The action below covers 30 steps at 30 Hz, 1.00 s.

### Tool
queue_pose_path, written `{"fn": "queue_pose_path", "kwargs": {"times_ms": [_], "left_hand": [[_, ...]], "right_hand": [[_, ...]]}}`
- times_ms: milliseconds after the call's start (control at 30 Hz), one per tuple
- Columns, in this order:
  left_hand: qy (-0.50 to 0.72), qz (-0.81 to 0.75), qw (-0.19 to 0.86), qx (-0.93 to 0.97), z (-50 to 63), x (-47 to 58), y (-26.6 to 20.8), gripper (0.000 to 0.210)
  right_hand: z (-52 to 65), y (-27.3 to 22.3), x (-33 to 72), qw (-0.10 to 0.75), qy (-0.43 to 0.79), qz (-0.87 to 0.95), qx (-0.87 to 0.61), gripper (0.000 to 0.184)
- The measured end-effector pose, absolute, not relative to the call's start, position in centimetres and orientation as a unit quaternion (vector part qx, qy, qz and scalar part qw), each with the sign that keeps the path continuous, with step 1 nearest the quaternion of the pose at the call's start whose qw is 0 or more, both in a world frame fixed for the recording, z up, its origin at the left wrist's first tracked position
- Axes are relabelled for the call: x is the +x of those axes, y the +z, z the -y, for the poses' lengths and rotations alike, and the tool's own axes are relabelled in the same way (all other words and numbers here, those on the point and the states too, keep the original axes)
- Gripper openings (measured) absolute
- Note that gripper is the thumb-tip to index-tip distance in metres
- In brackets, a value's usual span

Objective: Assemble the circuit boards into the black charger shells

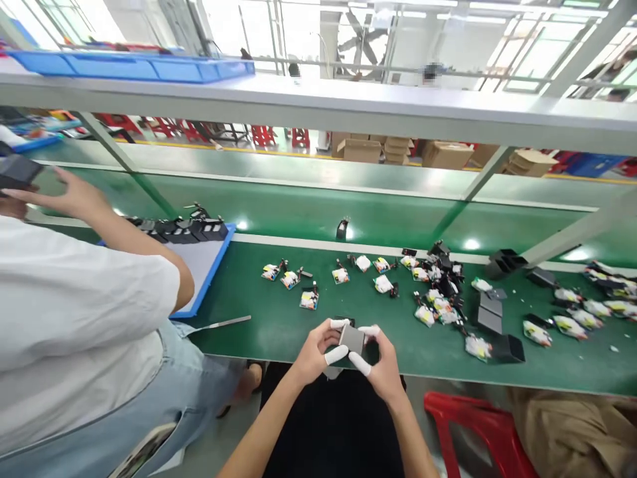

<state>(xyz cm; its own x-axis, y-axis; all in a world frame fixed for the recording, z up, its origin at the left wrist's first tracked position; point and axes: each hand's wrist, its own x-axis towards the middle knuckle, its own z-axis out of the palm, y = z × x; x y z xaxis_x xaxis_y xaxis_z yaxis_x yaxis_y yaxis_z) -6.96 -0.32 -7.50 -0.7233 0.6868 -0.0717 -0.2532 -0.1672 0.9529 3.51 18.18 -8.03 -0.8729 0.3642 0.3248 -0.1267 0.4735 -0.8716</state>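
Between my two hands, at the front edge of the green bench (279,335), is a small dark grey box-shaped housing (353,338). My left hand (318,348) grips its left side with thumb and finger. My right hand (378,362) pinches it from the right. White covers sit on the thumbs and some fingertips. Just beyond lies a circuit board (309,300) with white and yellow parts. More such boards, one of them a board (383,285) with a black piece beside it, are spread farther back. What is inside the housing is hidden.
A co-worker in a white shirt (84,318) stands close on my left, holding a black box (20,171). A blue-edged tray (199,272) holds black housings. Boards and black parts (445,282) are heaped at right. A red stool (478,425) stands below right.
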Motion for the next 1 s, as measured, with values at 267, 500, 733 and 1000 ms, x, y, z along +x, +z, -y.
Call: {"fn": "queue_pose_path", "kwargs": {"times_ms": [267, 500, 733, 1000], "left_hand": [[0.624, -0.699, 0.257, 0.238, 0.3, -5.4, -7.8, 0.075], [0.669, -0.661, 0.267, 0.21, 0.4, -5.3, -8.1, 0.069], [0.596, -0.695, 0.27, 0.296, 0.3, -5.2, -11.4, 0.124], [0.513, -0.74, 0.214, 0.379, -1.0, -5.2, -13.6, 0.138]], "right_hand": [[-16.0, -12.1, 3.3, 0.465, 0.284, 0.838, 0.028, 0.049], [-16.4, -11.6, 5.2, 0.293, 0.491, 0.817, -0.079, 0.045], [-17.3, -8.8, 4.5, 0.189, 0.527, 0.825, -0.075, 0.048], [-18.4, -10.0, 5.4, 0.182, 0.548, 0.816, -0.027, 0.042]]}}
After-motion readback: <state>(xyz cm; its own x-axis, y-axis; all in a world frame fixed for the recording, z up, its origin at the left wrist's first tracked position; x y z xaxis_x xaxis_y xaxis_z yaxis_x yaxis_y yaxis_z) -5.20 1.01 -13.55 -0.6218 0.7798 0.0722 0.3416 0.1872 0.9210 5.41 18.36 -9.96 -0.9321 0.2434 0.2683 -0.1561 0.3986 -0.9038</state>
